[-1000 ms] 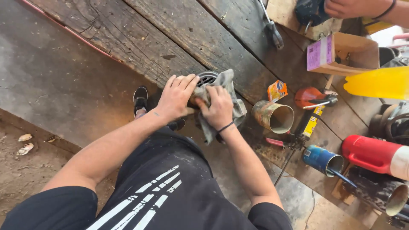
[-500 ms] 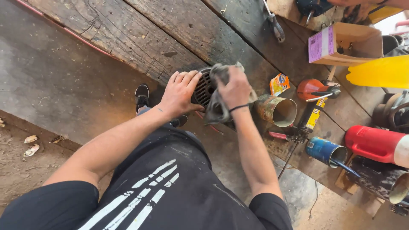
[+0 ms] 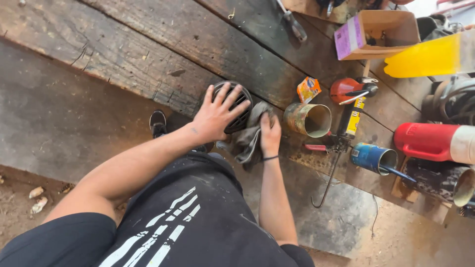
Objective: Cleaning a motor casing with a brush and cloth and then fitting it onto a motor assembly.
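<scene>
1. The left hand (image 3: 216, 114) is spread wide, fingers fanned and palm pressed flat on the round dark slotted metal grille cover (image 3: 236, 106), which sits on the worn wooden plank bench (image 3: 123, 54).
2. The right hand (image 3: 269, 133) is closed around a crumpled grey cloth rag (image 3: 247, 141), pressing it against the grille's right edge.
3. The rag hangs down from that hand, just beside the left wrist.
4. Just right of the right hand lies a rusty open tin can (image 3: 309, 119) on its side.
5. Beyond it lie an orange packet (image 3: 308, 89), a red oil can (image 3: 349, 90) and a yellow-labelled caulking gun (image 3: 346, 128).
6. Farther right are a blue tin (image 3: 372, 158) and a red plastic jug (image 3: 425, 142).
7. An open cardboard box (image 3: 378, 32) stands at the top.
</scene>
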